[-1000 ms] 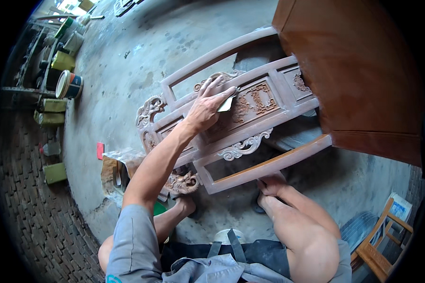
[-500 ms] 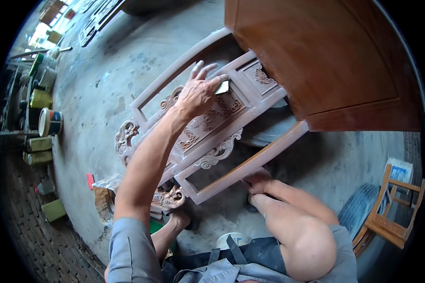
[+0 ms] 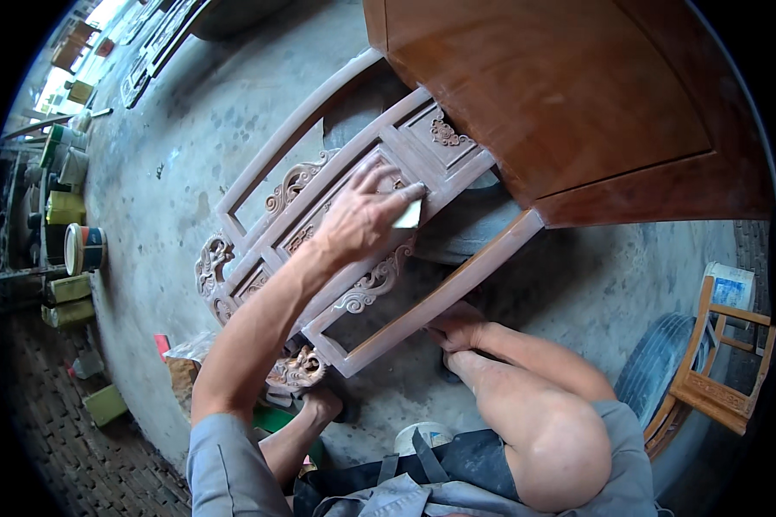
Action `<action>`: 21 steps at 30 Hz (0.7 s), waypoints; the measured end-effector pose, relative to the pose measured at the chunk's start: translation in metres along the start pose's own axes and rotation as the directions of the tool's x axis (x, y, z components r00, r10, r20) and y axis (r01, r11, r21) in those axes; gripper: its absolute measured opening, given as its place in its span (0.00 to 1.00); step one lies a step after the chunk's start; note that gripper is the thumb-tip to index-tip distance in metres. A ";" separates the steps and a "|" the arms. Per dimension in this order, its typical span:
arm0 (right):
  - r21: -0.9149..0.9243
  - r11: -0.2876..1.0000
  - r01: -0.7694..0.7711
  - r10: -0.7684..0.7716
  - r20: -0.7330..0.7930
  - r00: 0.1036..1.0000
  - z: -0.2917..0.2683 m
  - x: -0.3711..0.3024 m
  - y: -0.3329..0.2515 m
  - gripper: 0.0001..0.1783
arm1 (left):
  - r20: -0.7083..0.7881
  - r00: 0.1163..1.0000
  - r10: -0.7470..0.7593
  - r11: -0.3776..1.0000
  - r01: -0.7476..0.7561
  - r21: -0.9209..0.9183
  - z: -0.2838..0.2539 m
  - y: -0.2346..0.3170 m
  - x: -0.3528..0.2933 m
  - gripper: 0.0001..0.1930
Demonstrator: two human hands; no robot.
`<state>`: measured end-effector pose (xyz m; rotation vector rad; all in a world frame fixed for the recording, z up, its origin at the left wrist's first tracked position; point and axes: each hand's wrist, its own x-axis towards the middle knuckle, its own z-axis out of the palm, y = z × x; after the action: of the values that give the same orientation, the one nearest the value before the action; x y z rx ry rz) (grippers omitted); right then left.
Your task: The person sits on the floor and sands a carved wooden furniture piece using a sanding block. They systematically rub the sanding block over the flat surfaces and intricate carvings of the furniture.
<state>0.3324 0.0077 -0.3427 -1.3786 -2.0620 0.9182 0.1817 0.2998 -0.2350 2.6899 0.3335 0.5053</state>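
Observation:
My left hand (image 3: 358,226) reaches out over a carved wooden frame (image 3: 259,194) that lies on the concrete floor. Its fingers press a small pale piece of sandpaper (image 3: 409,215) against the frame's carved middle panel. The frame has plain rails, open rectangular bays and scrollwork along its edges and at its left end. My right hand is out of sight. My bare right leg (image 3: 526,388) bends in from the lower right, and its foot (image 3: 457,327) rests against the frame's near rail (image 3: 457,289). A second bare foot (image 3: 319,405) shows below the frame.
A large brown wooden panel (image 3: 578,103) overhangs the frame's far right end. Paint cans (image 3: 82,248) and tins stand along the left wall. A small wooden chair (image 3: 720,370) and a tyre (image 3: 655,375) sit at the right. More carved frames (image 3: 159,43) lie at the upper left.
The view has swung, so the frame sits lower and more central and the brown panel fills more of the top. My left hand has slid along the carved panel with the sandpaper.

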 end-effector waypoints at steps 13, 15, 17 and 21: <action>0.056 0.998 0.031 -0.026 -0.076 0.997 0.005 0.002 0.001 0.06 | -0.166 0.927 -0.336 0.936 0.309 -0.168 0.020 0.045 -0.035 0.29; 0.052 0.998 0.019 -0.015 -0.074 0.997 0.003 0.001 0.001 0.06 | -0.136 0.954 -0.266 0.964 0.266 -0.019 0.013 0.044 -0.042 0.32; 0.033 0.999 0.008 -0.006 -0.045 0.999 0.001 0.001 0.002 0.06 | -0.157 0.945 -0.286 0.958 0.285 -0.032 0.008 0.052 -0.065 0.34; 0.062 0.998 0.005 -0.001 -0.053 0.999 0.003 -0.003 0.005 0.07 | -0.229 0.940 -0.253 0.967 0.250 -0.043 0.013 0.059 -0.047 0.35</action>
<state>0.3346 0.0051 -0.3484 -1.3527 -1.9792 0.9270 0.1538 0.2283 -0.2359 2.5265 0.7265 0.7416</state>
